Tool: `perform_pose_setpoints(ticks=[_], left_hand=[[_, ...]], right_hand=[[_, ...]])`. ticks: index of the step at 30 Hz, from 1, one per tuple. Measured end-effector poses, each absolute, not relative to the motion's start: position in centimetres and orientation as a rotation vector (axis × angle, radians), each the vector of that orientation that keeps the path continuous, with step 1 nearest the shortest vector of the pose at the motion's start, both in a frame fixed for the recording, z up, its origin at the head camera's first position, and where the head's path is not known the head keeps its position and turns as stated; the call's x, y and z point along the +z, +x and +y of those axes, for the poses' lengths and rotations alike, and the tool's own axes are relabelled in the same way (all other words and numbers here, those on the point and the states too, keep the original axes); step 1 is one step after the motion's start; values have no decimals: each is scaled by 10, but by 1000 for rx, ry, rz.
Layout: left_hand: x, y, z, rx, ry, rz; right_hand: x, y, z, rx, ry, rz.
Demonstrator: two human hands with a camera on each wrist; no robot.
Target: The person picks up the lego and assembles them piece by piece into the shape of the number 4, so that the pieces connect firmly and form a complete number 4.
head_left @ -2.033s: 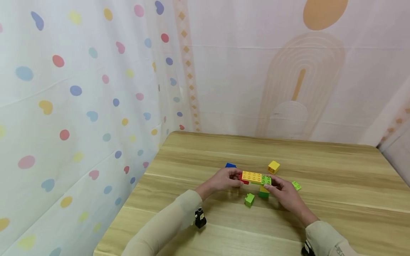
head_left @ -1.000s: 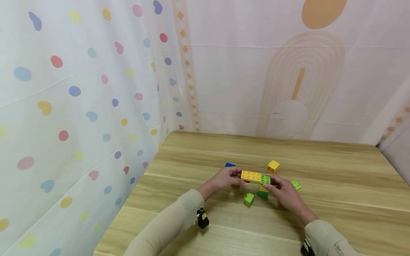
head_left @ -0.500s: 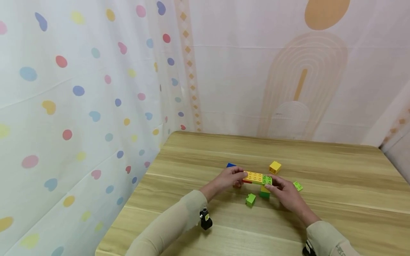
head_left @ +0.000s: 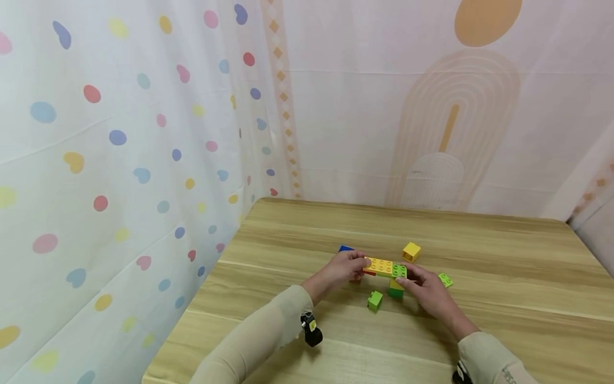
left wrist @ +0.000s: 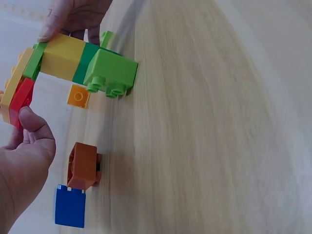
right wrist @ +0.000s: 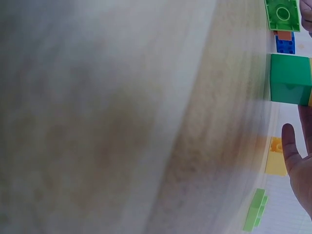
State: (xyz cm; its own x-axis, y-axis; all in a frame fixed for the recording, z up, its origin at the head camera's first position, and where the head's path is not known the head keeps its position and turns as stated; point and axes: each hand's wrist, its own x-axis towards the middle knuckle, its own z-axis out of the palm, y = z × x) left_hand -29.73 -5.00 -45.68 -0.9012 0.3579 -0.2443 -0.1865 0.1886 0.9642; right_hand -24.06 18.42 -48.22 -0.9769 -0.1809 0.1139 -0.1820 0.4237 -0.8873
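Observation:
Both hands are on a toy brick build. Its top is a studded yellow brick (head_left: 382, 265) beside a light green piece (head_left: 399, 271), with a red brick (left wrist: 22, 100) under the left end. Below the right end stands a column of a yellow brick (left wrist: 62, 56) over a dark green brick (head_left: 395, 293). My left hand (head_left: 341, 268) pinches the yellow and red end, thumb on top in the head view. My right hand (head_left: 428, 292) holds the light green end between thumb and fingers. A loose light green brick (head_left: 375, 301) lies on its side in front of the column.
On the wooden table (head_left: 499, 256), a yellow brick (head_left: 411, 250) lies behind the build and a flat light green piece (head_left: 445, 280) to its right. A blue brick (head_left: 345, 248) and a brown brick (left wrist: 84, 165) lie near my left hand. Curtains (head_left: 345, 106) hang behind the table.
My left thumb has moved from the front side of the build up onto the yellow brick's left end. The right hand keeps its hold, almost still.

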Motion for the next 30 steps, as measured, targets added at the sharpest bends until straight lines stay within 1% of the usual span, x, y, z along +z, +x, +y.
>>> perform_pose_setpoints(ticks=[17,30], left_hand=[[-461,-293,-49,1821,224,1967],[-454,-290,-44,1881,159,1931]], right_hand=[[-483,-240,183,1683,366,-2627],[-482,-240,183,1681,339,-2634]])
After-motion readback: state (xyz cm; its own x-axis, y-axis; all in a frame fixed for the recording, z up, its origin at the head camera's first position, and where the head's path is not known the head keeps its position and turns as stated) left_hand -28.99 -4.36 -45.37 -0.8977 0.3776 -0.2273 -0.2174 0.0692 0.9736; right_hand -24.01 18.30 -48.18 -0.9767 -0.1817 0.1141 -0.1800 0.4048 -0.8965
